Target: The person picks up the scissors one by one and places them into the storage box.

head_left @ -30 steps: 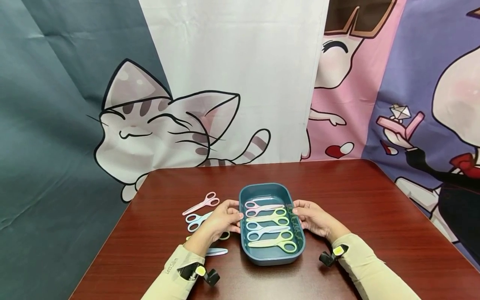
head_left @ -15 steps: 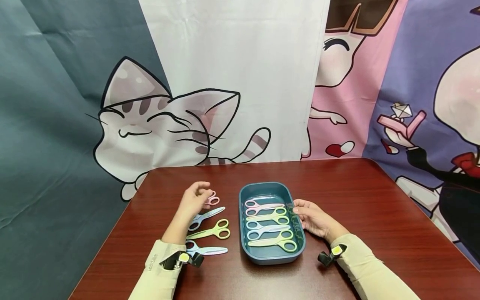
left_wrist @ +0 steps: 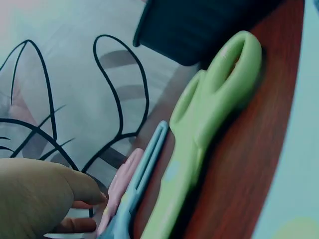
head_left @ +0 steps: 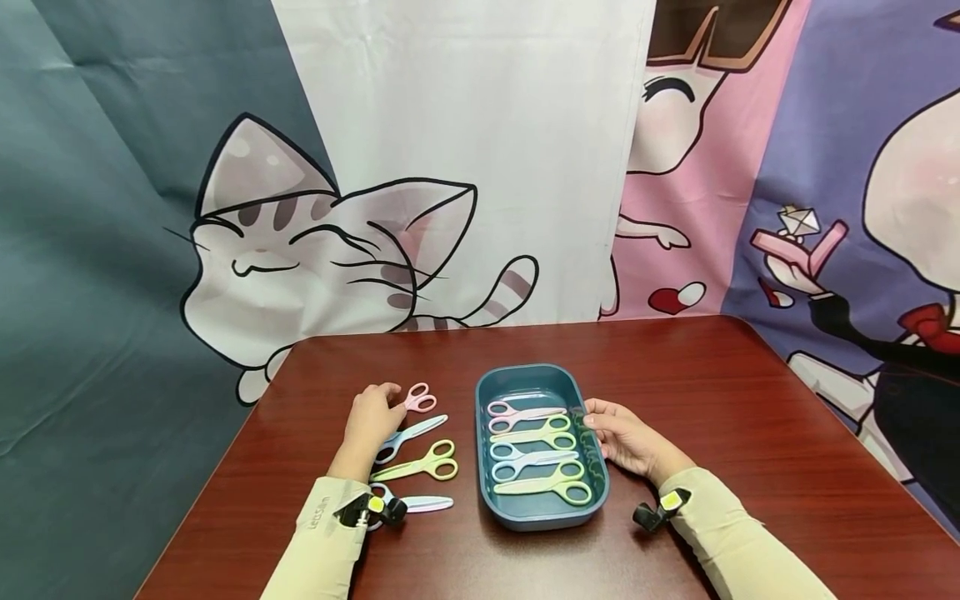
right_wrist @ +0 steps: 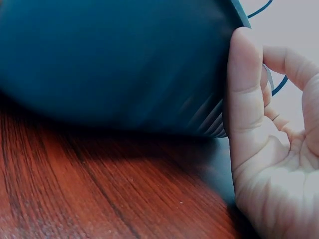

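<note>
Pink scissors (head_left: 421,397) lie at the back of the left group, handles to the right. My left hand (head_left: 369,425) covers their blades, thumb and fingers closed at them; in the left wrist view the fingertips of this hand (left_wrist: 50,199) meet the pink scissors (left_wrist: 122,179), the exact contact partly hidden. Blue tray (head_left: 540,523) holds four scissors in a column: pink (head_left: 527,415), green (head_left: 534,433), blue (head_left: 534,460) and green (head_left: 546,485). My right hand (head_left: 633,437) grips the tray's right rim; in the right wrist view this hand (right_wrist: 274,149) has its thumb along the tray's wall (right_wrist: 119,64).
In front of the pink scissors lie light-blue scissors (head_left: 414,431), green scissors (head_left: 427,463) and more blue scissors (head_left: 427,503), the last partly under my left wrist camera. The brown table (head_left: 675,358) ends at a printed cloth (head_left: 480,125) behind.
My left hand left the tray's left side and moved left to the pink scissors, lowering and closing at their blades. My right hand has stayed on the rim.
</note>
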Motion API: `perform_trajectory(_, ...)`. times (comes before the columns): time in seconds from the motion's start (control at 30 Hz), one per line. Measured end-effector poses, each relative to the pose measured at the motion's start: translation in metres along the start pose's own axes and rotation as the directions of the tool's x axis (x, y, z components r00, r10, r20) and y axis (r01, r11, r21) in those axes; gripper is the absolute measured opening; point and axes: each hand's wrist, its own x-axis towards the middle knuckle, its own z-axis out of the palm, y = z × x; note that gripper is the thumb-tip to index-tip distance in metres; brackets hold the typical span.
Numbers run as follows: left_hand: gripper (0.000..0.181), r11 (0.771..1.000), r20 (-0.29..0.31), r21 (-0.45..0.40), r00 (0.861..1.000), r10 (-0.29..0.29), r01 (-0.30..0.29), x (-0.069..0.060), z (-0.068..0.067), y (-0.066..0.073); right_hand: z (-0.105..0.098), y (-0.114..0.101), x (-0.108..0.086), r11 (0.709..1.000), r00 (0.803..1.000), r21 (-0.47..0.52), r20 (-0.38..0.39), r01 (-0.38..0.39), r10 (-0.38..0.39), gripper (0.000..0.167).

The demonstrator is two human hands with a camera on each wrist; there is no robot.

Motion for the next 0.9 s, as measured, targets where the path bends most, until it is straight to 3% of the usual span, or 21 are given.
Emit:
perform_trajectory(0.13, 0.037, 0.998, 0.006, 0.065, 1.000, -0.021, 0.020, -0.0006, 0.0034, -0.0038, 0.0006, 0.0005, 0.0008, 1.000, 1.000, 0.006, 0.005, -0.002, 0.002, 0.029)
perform_trajectory(0.37, 0.024, 0.991, 0.012, 0.134, 1.000, 0.016, -0.017, -0.0001, 0.0061, -0.0059, 0.0014, 0.0000, 0.0006, 1.000, 1.000, -0.004, 0.001, 0.001, -0.001, 0.027)
perform_trajectory(0.9, 0.023, 0.981, -0.007, 0.193, 1.000, 0.027, -0.025, 0.0009, 0.0014, 0.0001, -0.0009, 0.0004, 0.0001, 1.000, 1.000, -0.010, -0.004, -0.001, 0.001, 0.025)
